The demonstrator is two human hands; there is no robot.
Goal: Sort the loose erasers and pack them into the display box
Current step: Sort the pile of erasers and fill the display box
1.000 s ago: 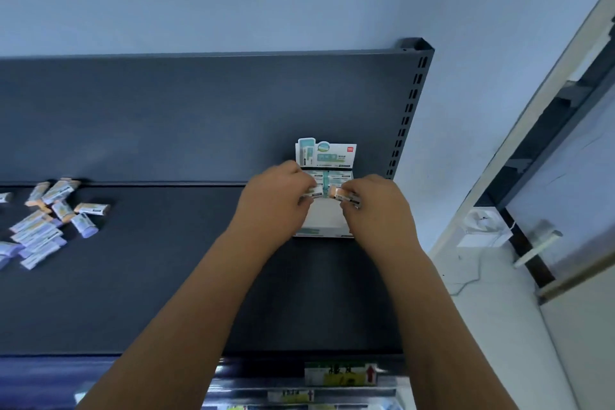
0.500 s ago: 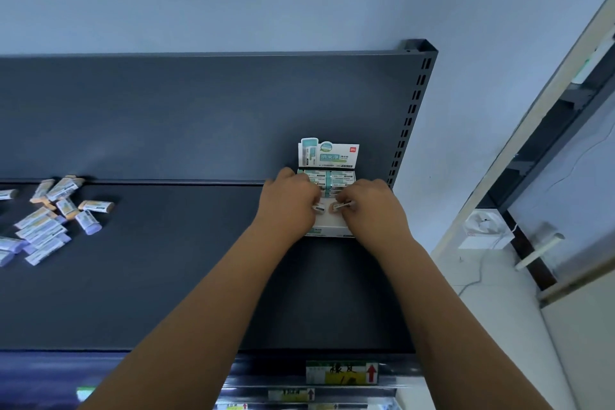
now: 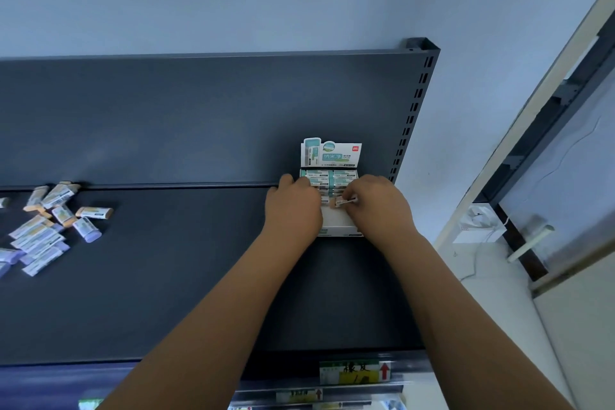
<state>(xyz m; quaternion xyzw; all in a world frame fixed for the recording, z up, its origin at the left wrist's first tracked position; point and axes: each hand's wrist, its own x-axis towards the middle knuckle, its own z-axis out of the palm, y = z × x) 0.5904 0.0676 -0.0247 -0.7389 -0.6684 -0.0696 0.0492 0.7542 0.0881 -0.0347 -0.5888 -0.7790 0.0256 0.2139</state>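
One eraser crosswise, orange end left

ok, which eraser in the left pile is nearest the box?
The orange-ended eraser at the right edge of the pile, lying level by itself; the purple-ended one below it ends further from the box.

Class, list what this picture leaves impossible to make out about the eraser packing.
Head view, display box: its left part, covered by the left hand.
Head view, eraser pinched by the right hand: print too small.
Head view, loose erasers: pile cut off by the left edge.
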